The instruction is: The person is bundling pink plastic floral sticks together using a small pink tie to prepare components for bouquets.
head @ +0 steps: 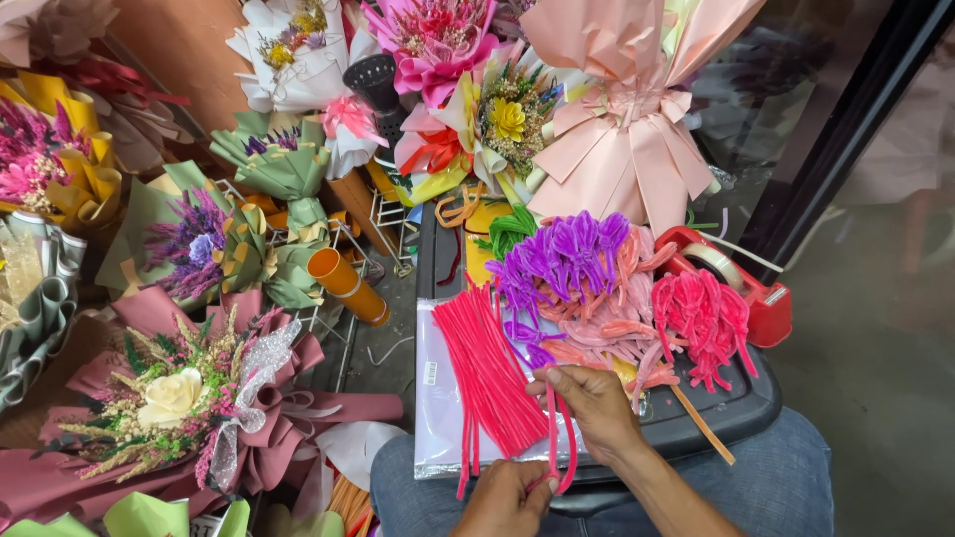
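A dark plastic tray (741,403) rests across the person's denim-clad lap and serves as the anchor here. Above its far edge stands the largest thing, a peach paper bouquet wrap (622,129), matte and stiffly folded into a fan of pleats. To the tray's left, on the floor, lies a dusty-rose bouquet (189,398) with a cream bloom, dry sprigs and a glittery mesh ribbon. On the tray's left half lies a clear, glossy plastic sleeve (443,398); on it a bundle of hot-pink pipe cleaners (487,373), thin fuzzy straight stems, runs its long axis from the far left down towards the near right, fanning slightly at the near end. Right of the bundle, fuzzy loops heap up: purple bent pipe cleaners (562,259), then salmon ones (607,328), then deep-pink ones (701,313). At the tray's far right corner sits a red tape dispenser (746,283), hard and shiny.

At the tray's near edge, the right hand (592,403) pinches one hot-pink stem (569,452), bent into a narrow U whose arms point away from the person and whose curve hangs near the lap. The left hand (507,497), just below the tray's near rim, is closed on that stem's lower end
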